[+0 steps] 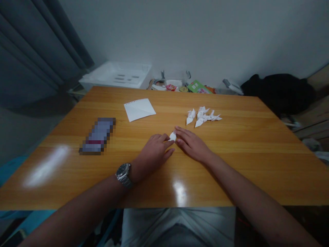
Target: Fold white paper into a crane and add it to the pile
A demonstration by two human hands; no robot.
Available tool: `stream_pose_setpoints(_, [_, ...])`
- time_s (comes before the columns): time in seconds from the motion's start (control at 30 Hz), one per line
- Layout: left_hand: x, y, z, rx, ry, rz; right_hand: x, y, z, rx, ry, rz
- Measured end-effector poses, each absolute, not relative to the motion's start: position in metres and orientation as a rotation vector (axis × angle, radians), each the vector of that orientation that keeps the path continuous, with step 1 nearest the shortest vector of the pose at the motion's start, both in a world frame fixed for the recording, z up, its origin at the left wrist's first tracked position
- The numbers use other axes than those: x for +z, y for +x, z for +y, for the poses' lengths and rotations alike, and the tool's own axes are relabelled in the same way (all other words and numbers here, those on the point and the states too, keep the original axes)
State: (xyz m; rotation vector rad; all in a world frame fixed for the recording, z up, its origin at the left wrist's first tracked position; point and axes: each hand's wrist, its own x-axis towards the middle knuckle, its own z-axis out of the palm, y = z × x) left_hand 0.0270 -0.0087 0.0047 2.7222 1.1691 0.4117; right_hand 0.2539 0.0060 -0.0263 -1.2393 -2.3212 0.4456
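Observation:
A small piece of folded white paper [173, 136] lies on the table between my hands, near the middle. My left hand [155, 151], with a metal watch [123, 174] on its wrist, has its fingers closed on the paper's left side. On the other side, my right hand [191, 144] rests low with its fingers stretched out, the fingertips at the paper's right edge. Beyond my right hand sit several folded white paper figures [203, 116] in a cluster. A white sheet of paper [139, 109] with a perforated edge lies flat past my left hand.
A blurred-out phone [98, 136] lies on the left of the wooden table [246, 137]. Behind the far edge stand a white plastic basket [120, 73] and a green packet [197, 86] among small items. A black cloth-like heap [277, 91] is at the right.

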Motion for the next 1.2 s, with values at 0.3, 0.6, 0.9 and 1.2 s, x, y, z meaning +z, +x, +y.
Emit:
stream_pose_setpoints(0.3, [0.002,0.021,-0.001,0.475,2.696,1.182,-0.022,0.254,0.007,0.398,-1.106,-2.365])
stream_pose_setpoints(0.6, [0.000,0.022,0.002,0.485,2.660,1.219,-0.021,0.253,0.002,0.159,-1.154,-2.431])
stream_pose_setpoints(0.9, [-0.003,0.019,0.010,0.502,2.627,1.199,-0.021,0.250,0.001,0.250,-1.138,-2.390])
stream_pose_setpoints(1.2, [-0.003,0.018,0.014,0.529,2.598,1.174,-0.021,0.248,0.004,0.384,-1.132,-2.284])
